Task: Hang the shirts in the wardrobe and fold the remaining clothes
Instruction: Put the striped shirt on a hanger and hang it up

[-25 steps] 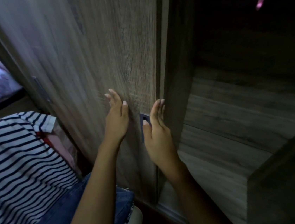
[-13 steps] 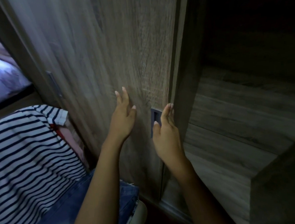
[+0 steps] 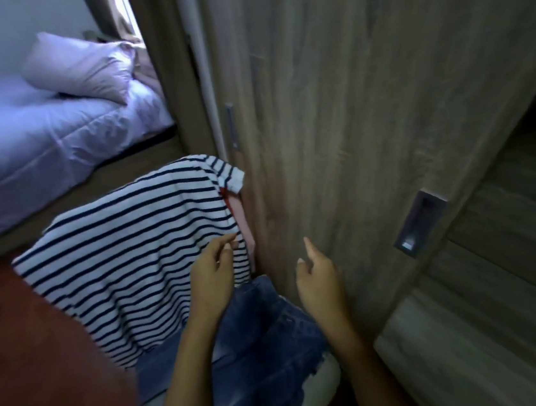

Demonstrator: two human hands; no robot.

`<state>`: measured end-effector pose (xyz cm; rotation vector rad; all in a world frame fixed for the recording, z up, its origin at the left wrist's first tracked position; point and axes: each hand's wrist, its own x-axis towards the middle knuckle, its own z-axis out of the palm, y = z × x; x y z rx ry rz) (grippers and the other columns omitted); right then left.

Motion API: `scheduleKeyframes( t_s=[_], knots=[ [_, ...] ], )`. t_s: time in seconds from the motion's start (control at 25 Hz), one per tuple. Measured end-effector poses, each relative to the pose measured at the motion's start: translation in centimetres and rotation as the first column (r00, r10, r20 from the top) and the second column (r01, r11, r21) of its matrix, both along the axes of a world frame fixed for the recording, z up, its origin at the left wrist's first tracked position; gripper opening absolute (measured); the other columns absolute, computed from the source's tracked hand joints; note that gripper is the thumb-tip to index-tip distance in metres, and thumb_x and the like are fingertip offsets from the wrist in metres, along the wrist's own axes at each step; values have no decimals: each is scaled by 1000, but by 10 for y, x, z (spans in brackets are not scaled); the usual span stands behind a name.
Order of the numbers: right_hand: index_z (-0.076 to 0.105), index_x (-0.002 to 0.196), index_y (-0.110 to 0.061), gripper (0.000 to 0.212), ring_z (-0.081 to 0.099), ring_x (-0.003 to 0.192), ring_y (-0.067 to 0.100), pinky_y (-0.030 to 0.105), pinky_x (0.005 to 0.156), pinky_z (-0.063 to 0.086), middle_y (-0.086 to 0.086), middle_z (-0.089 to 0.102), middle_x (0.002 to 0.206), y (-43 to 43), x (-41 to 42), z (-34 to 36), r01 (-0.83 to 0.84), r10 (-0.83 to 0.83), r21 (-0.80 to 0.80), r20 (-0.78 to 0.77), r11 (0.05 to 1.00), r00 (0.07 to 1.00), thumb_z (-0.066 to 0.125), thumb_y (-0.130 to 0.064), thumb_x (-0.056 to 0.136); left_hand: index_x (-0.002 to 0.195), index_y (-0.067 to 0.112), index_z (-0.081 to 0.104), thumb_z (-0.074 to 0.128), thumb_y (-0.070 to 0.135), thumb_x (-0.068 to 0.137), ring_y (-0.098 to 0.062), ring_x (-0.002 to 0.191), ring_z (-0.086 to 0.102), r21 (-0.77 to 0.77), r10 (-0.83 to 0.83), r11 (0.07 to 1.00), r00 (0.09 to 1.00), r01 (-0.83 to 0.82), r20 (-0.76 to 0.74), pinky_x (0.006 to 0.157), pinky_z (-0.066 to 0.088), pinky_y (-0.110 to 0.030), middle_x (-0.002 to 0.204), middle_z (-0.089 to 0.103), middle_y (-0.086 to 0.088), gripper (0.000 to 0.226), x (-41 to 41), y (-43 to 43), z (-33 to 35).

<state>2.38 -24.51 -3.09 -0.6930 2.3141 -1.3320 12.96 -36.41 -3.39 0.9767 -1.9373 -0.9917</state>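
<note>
A navy-and-white striped shirt lies on top of a clothes pile beside the wardrobe. Under it are blue denim, a pink garment and a white rim of whatever holds the pile. My left hand hovers over the striped shirt's right edge, fingers loosely curled, holding nothing. My right hand is in the air in front of the wooden sliding wardrobe door, fingers relaxed, not touching it. The door's recessed handle is to the right of that hand.
The wardrobe's dark open interior with wooden boards shows at the right. A second recessed handle sits at the door's left edge. A bed with lilac bedding and a pillow stands at the back left. Reddish floor lies at the lower left.
Both hands have come off the wardrobe door and dropped toward the clothes pile. The view has swung left, so the door fills the middle and the bed shows.
</note>
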Motion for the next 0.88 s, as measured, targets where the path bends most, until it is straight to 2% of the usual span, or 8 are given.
scheduleKeyframes(
  t_s=[0.08, 0.16, 0.28, 0.4, 0.52, 0.6, 0.76, 0.88],
  knots=[
    [44, 140, -16, 43, 50, 125, 16, 25, 105, 37, 5, 51, 140, -19, 22, -3, -68, 69, -55, 18, 996, 997, 41, -13, 97, 110, 16, 65, 44, 13, 96, -3, 93, 60, 25, 64, 998, 998, -64, -10, 82, 45, -11, 101, 69, 2, 25, 32, -14, -3],
    [53, 133, -16, 38, 55, 116, 13, 18, 96, 40, 2, 60, 130, -38, 39, 1, -136, 136, -71, -2, 988, 991, 41, -12, 97, 108, 19, 65, 44, 15, 96, -5, 94, 61, 31, 138, 990, 990, -138, -18, 79, 45, -12, 99, 69, 4, 24, 59, -27, -2],
    [61, 123, -15, 32, 58, 105, 10, 14, 87, 44, 0, 65, 120, -70, 52, 11, -216, 214, -124, -29, 968, 976, 42, -13, 97, 109, 21, 64, 44, 18, 96, -9, 95, 62, 33, 215, 976, 975, -213, -49, 80, 49, -25, 99, 69, 6, 24, 85, -50, 7],
    [63, 117, -15, 29, 55, 96, 3, 0, 70, 38, -3, 66, 113, -113, 59, 18, -291, 287, -150, -45, 945, 957, 43, -14, 97, 113, 18, 64, 44, 17, 97, -5, 96, 61, 3, 293, 956, 955, -293, -45, 80, 47, -16, 101, 68, 6, 26, 108, -79, 15],
    [63, 116, -17, 29, 58, 100, 8, 12, 79, 42, -2, 66, 112, -156, 59, 19, -331, 325, -166, -59, 929, 944, 42, -15, 96, 114, 18, 63, 44, 17, 97, 6, 94, 58, 5, 352, 936, 935, -352, -41, 73, 42, -2, 103, 67, 8, 26, 123, -108, 23],
    [63, 115, -18, 28, 57, 103, 11, 21, 86, 43, -1, 65, 113, -190, 58, 19, -350, 341, -157, -83, 923, 936, 44, -16, 95, 115, 17, 62, 44, 18, 97, 5, 91, 57, -16, 416, 909, 909, -417, -26, 71, 41, -2, 104, 66, 7, 26, 130, -132, 31],
    [62, 117, -16, 28, 57, 109, 17, 29, 96, 45, 2, 64, 117, -260, 51, 22, -365, 348, -90, -162, 927, 923, 45, -15, 94, 115, 15, 62, 44, 17, 96, -13, 100, 58, -124, 514, 853, 857, -507, 28, 85, 47, -28, 111, 65, 1, 27, 137, -191, 43],
    [59, 122, -12, 32, 58, 106, 23, 30, 89, 45, 7, 62, 119, -301, 40, 8, -308, 310, 31, -59, 951, 949, 47, -15, 92, 124, 15, 57, 43, 23, 95, -24, 117, 51, -223, 557, 826, 810, -517, 184, 101, 41, -42, 127, 58, -7, 33, 142, -237, 36]
  ],
)
